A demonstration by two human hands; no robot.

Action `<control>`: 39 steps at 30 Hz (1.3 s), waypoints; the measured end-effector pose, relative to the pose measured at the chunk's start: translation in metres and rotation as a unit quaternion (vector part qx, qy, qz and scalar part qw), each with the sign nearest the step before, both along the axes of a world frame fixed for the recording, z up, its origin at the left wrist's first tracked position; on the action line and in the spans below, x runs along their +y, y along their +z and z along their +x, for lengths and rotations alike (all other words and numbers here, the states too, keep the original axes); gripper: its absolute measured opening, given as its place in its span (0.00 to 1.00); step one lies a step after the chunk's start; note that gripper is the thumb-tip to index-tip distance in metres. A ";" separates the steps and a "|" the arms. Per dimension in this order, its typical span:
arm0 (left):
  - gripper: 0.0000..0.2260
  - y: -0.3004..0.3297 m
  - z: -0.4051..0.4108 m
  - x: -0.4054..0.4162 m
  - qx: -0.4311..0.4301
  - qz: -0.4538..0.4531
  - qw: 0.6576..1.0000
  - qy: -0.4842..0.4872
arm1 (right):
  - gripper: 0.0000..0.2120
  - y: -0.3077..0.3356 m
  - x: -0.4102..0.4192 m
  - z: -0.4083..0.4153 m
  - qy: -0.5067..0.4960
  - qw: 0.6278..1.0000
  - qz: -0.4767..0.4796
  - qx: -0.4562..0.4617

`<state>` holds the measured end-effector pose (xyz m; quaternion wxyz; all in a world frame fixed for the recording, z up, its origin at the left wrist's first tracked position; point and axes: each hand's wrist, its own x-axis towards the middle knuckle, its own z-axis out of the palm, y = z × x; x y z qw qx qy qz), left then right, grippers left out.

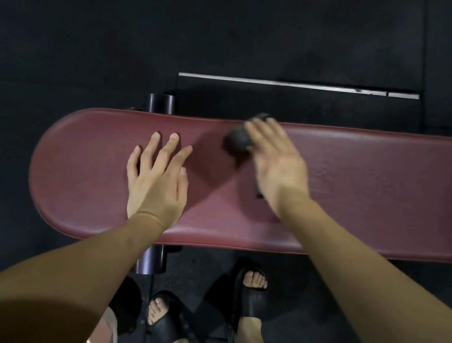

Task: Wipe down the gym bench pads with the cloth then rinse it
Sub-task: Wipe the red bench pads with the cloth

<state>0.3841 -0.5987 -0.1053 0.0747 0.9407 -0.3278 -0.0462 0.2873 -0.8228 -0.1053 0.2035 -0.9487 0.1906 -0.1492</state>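
Note:
A dark red padded gym bench pad (375,192) runs left to right below me, rounded at its left end. My left hand (157,179) lies flat on the pad's left part, fingers spread, holding nothing. My right hand (275,163) is blurred with motion near the pad's far edge at the middle. It presses a bunched dark cloth (237,141) onto the pad, with the cloth showing under and beyond the fingers.
Black rubber floor lies all around, with a pale metal strip (298,85) beyond the bench. Dark cylindrical frame tubes stick out at the far side (161,103) and near side (150,259) of the pad. My feet in black sandals (251,294) stand close to the near edge.

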 end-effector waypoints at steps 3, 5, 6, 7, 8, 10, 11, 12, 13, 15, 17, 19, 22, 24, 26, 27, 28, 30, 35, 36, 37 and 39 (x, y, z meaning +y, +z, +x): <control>0.21 0.000 0.000 -0.001 -0.004 0.012 1.000 0.004 | 0.18 0.011 -0.036 -0.035 -0.119 0.992 0.034 0.022; 0.21 0.000 0.000 -0.002 -0.008 0.016 1.000 0.003 | 0.18 0.011 -0.032 -0.028 -0.191 0.980 0.054 0.035; 0.21 0.000 -0.001 -0.002 -0.010 0.018 1.000 0.001 | 0.18 0.010 -0.022 -0.018 -0.214 0.975 0.052 0.035; 0.21 0.000 -0.001 -0.002 -0.011 0.018 1.000 0.001 | 0.19 0.011 -0.010 -0.006 -0.215 0.975 0.042 0.021; 0.21 -0.001 -0.001 -0.002 -0.011 0.016 1.000 0.003 | 0.19 0.010 0.006 0.007 -0.188 0.982 0.032 0.007; 0.21 -0.001 -0.001 -0.002 -0.009 0.011 1.000 0.007 | 0.20 0.004 0.045 0.026 -0.054 0.998 -0.008 0.040; 0.21 -0.001 0.000 -0.002 -0.009 0.010 1.000 0.007 | 0.22 0.002 0.062 0.030 0.004 0.998 -0.017 0.056; 0.21 -0.001 0.000 -0.002 -0.009 0.010 1.000 0.008 | 0.23 0.000 0.073 0.032 0.033 0.998 -0.009 0.060; 0.21 -0.001 0.000 -0.002 -0.010 0.009 1.000 0.007 | 0.22 -0.001 0.073 0.032 0.036 0.998 0.003 0.044; 0.21 0.000 0.000 -0.002 -0.006 0.001 1.000 0.003 | 0.18 -0.006 0.056 0.020 0.031 0.999 0.001 -0.012; 0.21 0.000 0.000 0.000 0.002 -0.006 1.000 0.002 | 0.18 -0.003 0.024 -0.007 0.010 1.000 -0.008 -0.008; 0.21 0.001 0.000 0.001 0.004 -0.004 1.000 0.001 | 0.19 0.001 -0.012 -0.040 -0.059 0.998 0.003 0.013; 0.20 0.001 0.000 0.000 0.003 -0.007 1.000 0.000 | 0.18 0.004 -0.032 -0.067 -0.195 0.981 0.023 0.013; 0.19 0.000 0.000 0.001 -0.003 -0.013 1.000 -0.001 | 0.18 0.000 -0.015 -0.053 -0.266 0.964 0.020 -0.007; 0.20 -0.001 0.000 0.002 -0.004 -0.013 1.000 -0.001 | 0.19 -0.003 0.018 -0.027 -0.269 0.962 0.022 -0.031; 0.20 -0.001 -0.001 0.002 -0.001 -0.012 1.000 -0.001 | 0.19 -0.004 0.037 -0.015 -0.233 0.972 0.026 -0.030; 0.20 -0.001 -0.001 0.002 0.000 -0.011 1.000 0.001 | 0.19 -0.006 0.055 -0.005 -0.182 0.983 0.023 -0.027; 0.20 -0.001 -0.001 0.002 0.000 -0.009 1.000 0.002 | 0.18 -0.007 0.082 0.004 -0.084 0.996 -0.008 -0.028; 0.20 0.002 -0.002 0.003 0.005 -0.006 1.000 0.001 | 0.18 -0.007 0.037 -0.036 -0.029 0.999 -0.011 -0.025; 0.20 0.002 -0.002 0.003 0.007 -0.008 1.000 0.000 | 0.18 -0.007 0.018 -0.052 -0.073 0.997 -0.004 -0.025; 0.20 0.002 -0.002 0.003 0.009 -0.010 1.000 0.000 | 0.18 -0.005 0.003 -0.068 -0.117 0.993 0.000 -0.020; 0.21 0.000 -0.003 0.002 0.007 -0.014 1.000 0.003 | 0.18 0.000 -0.012 -0.088 -0.196 0.980 0.008 -0.001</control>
